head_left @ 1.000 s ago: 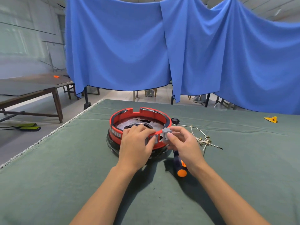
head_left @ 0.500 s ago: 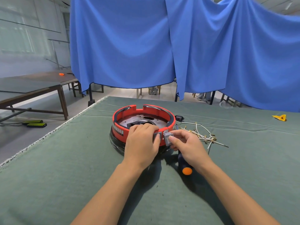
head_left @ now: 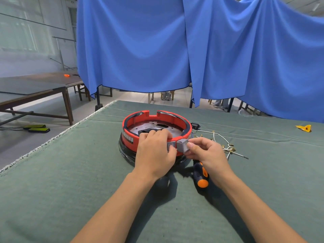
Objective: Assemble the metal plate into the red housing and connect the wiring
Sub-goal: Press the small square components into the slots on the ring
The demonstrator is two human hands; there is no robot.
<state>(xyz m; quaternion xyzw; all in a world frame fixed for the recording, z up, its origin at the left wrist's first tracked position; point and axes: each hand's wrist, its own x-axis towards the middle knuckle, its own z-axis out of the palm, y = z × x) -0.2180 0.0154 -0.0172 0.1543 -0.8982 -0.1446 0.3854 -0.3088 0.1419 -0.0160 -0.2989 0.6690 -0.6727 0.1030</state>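
My left hand (head_left: 154,153) grips the round red housing (head_left: 156,120), metal plate (head_left: 150,126) inside; my right hand (head_left: 206,153) pinches a grey switch (head_left: 182,145) at its 5 o'clock rim.

The setting was a workshop or assembly test room. A desk (head_left: 70,172) covered in green felt carried a screwdriver (head_left: 200,174) and loose wiring (head_left: 226,146). Blue curtains (head_left: 175,50) hung as a backdrop across the far side. Bare wooden tables (head_left: 35,90) stood at the far left on a plain tiled floor (head_left: 26,142).
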